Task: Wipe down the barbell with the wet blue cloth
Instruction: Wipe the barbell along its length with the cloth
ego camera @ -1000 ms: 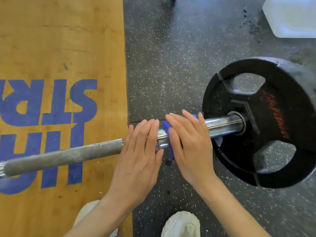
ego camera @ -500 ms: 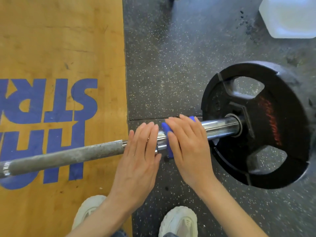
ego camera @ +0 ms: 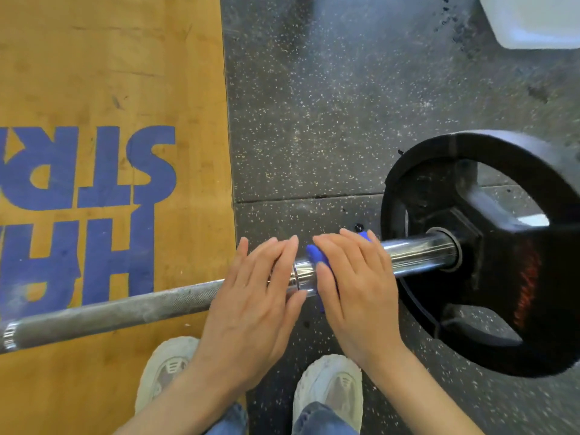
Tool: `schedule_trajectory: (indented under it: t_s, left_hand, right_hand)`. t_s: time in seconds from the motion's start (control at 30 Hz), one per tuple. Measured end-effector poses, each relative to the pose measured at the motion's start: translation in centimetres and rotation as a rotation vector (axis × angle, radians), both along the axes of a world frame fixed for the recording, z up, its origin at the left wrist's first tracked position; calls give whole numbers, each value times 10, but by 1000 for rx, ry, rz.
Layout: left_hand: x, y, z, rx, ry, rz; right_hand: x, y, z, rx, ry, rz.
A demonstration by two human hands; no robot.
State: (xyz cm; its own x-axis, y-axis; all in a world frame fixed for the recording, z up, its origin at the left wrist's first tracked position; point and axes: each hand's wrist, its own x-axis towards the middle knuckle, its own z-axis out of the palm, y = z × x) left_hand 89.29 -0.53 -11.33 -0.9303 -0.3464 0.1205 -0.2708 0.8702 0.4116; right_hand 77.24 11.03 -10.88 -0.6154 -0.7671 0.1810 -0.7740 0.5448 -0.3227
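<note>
The barbell lies across the floor: a grey knurled shaft (ego camera: pixel 125 309) at left, a chrome sleeve (ego camera: pixel 417 255), and a black weight plate (ego camera: pixel 489 312) at right. The blue cloth (ego camera: pixel 314 254) is draped over the inner end of the sleeve, and only its edges show. My right hand (ego camera: pixel 354 284) lies on top of it with straight fingers, pressing it onto the sleeve. My left hand (ego camera: pixel 254 296) rests flat over the bar beside it, covering the collar where shaft meets sleeve. A narrow strip of chrome shows between the two hands.
A wooden lifting platform (ego camera: pixel 110 89) with blue lettering fills the left. Speckled black rubber flooring (ego camera: pixel 314 120) lies under the sleeve and plate. A white container (ego camera: pixel 533 20) stands at the top right. My two light shoes (ego camera: pixel 166 368) (ego camera: pixel 332 384) are just below the bar.
The view has tipped down, so both shoes and my jeans show more. Both hands stay at the same place on the bar, the right one still over the cloth.
</note>
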Motion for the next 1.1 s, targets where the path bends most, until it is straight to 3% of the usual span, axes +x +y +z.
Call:
schedule_trajectory:
  t_s: [0.1,0.27,0.4,0.6,0.77,0.93,1.1]
  left_hand:
    - [3,5,-1,12,-2,-13]
    - [12,13,0,20,11,-42]
    - [15,18,-3,13,-12,-43]
    - [17,21,-1,-2,-16,-38]
    - [21,27,-3,-47,-49,-52]
    - [30,30,-2,-79,-47,-107]
    - [37,29,0,-100,-32,-168]
  right_hand:
    - [-7,-10,6,32,-22,-11]
    - [27,43,-1,87,8,74]
    - [4,6,4,75,-34,8]
    - [30,40,5,81,-26,85]
    - [5,1,10,91,-61,-5]
    - [32,44,10,36,-59,67]
    - [4,2,21,282,-103,15]
